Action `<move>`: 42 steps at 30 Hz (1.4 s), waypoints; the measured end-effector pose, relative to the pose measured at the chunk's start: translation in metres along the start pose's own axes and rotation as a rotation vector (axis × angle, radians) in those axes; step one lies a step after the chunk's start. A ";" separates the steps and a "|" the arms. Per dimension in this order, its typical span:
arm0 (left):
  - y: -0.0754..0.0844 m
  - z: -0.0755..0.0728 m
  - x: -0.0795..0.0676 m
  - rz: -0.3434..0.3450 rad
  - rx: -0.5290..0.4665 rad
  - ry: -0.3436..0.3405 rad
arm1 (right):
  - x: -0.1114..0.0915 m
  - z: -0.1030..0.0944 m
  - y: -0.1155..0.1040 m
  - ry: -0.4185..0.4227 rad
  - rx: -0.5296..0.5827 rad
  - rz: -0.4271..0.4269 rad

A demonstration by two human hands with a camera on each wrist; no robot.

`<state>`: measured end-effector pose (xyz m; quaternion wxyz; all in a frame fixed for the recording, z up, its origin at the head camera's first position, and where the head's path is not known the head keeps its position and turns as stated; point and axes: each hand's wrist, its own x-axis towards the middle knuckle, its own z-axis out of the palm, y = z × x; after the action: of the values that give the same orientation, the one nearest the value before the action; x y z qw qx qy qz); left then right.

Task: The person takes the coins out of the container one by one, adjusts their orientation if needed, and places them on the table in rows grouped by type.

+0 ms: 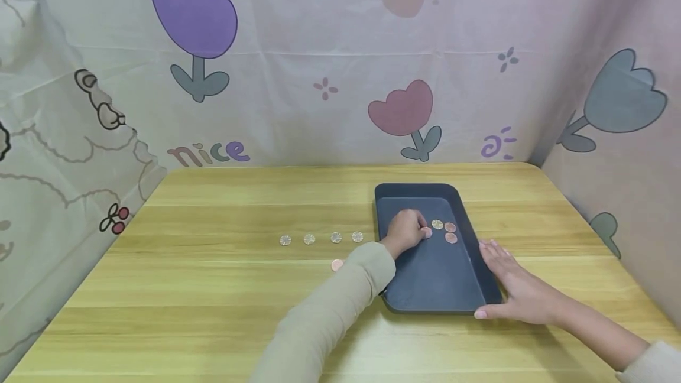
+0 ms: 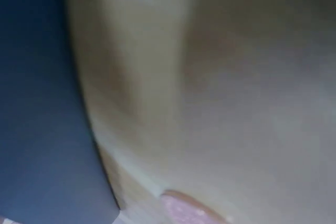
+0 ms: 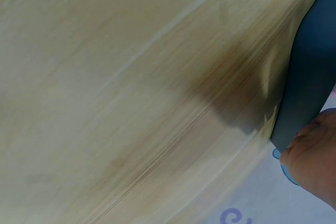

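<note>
Pinched between the thumb and fingers of our left hand was a copper coin, inside the dark tray. Near it lay a gold coin and two reddish coins. We rested our right hand, fingers extended, against the tray's right side. Left of it, on the wooden table, we had four pale coins in a row and a pinkish coin beside our sleeve.

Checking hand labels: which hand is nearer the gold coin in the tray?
Left. The left hand is just left of the gold coin; the right hand touches the tray, farther right.
</note>
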<state>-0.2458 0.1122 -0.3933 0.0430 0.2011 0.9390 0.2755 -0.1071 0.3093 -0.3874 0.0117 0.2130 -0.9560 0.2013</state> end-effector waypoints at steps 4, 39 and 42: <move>0.002 -0.005 -0.003 -0.027 0.002 -0.044 | 0.000 0.000 0.000 0.003 0.004 -0.003; -0.027 -0.063 -0.060 -0.162 -0.512 0.014 | -0.001 0.001 -0.002 -0.007 0.019 0.009; -0.037 -0.066 -0.066 -0.188 -0.544 0.012 | -0.001 0.001 -0.002 -0.009 0.022 0.015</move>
<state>-0.2113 0.0247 -0.3595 0.1155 0.0925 0.8453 0.5134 -0.1051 0.3081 -0.3877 0.0036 0.2067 -0.9554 0.2109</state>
